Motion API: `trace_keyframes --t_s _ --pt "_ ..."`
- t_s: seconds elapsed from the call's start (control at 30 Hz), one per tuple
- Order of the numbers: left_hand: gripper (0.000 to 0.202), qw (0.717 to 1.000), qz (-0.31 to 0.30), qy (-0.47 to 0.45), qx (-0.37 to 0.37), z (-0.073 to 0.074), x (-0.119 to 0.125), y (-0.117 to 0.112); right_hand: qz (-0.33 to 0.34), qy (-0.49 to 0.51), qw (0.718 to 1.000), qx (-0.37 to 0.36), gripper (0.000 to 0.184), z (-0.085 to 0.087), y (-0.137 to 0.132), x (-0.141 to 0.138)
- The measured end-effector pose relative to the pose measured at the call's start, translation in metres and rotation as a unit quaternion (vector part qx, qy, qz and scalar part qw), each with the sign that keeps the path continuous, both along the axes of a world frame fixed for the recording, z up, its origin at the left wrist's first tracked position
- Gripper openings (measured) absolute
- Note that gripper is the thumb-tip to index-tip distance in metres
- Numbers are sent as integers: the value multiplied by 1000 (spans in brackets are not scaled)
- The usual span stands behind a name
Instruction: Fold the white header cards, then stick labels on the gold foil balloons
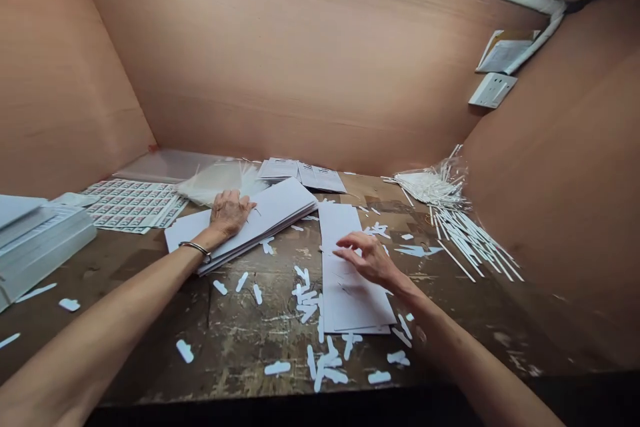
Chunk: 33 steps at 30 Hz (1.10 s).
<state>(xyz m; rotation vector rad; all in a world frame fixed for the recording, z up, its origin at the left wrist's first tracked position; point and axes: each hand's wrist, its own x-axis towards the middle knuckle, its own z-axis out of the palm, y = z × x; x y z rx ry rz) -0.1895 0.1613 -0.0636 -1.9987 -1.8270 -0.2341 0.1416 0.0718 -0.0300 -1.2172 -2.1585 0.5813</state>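
Left hand (229,215): loosely open, on paper pile (287,203), likely steadying it. Right hand (369,257): half-open, seemingly empty, over sheets (350,312), pile's four o'clock.

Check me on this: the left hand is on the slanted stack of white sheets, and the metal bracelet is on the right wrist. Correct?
Not quite: the head view shows the metal bracelet on the left wrist, not the right. The left hand is indeed on the slanted stack of white sheets.

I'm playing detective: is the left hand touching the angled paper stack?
Touching: the head view shows the left hand lying palm-down on the angled paper stack.
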Motion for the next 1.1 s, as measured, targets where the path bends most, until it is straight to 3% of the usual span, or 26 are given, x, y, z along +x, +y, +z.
trace_keyframes --t_s 0.1,0.17,0.27,0.3,0.37,0.43,0.5,0.57,0.67,0.9,1.03,1.1 --pt "32 999 -17 12 35 17 6 -4 86 -110 989 51 20 0 -52 37" --pt "34 995 -52 -17 82 30 24 -17 104 -155 980 62 19 -3 -76 54" --pt "39 970 -198 -112 89 37 77 -61 17 -159 986 50 17 -9 -92 68" --pt "40 952 -273 -127 50 34 97 -80 -38 -143 988 33 18 -12 -92 71" --pt "46 922 -361 -137 -31 22 137 -116 -139 -101 985 -26 19 -16 -89 75" --pt "56 910 -376 -143 -96 6 166 -143 -188 -48 975 -108 20 -20 -81 76" --pt "64 905 -370 -143 -155 -8 181 -156 -206 22 957 -202 20 -22 -73 75" --pt "68 900 -363 -140 -198 -16 186 -158 -226 88 930 -276 18 -21 -66 72" --pt "68 897 -355 -143 -223 -21 183 -154 -243 158 902 -320 17 -19 -60 66" --pt "71 889 -357 -195 -209 -24 179 -153 -163 322 844 -395 35 -16 -25 50" --pt "71 872 -366 -236 -223 -25 178 -155 -199 360 834 -369 28 -8 5 33" --pt "72 859 -355 -317 -186 -22 176 -154 -199 375 838 -342 26 -3 5 28"
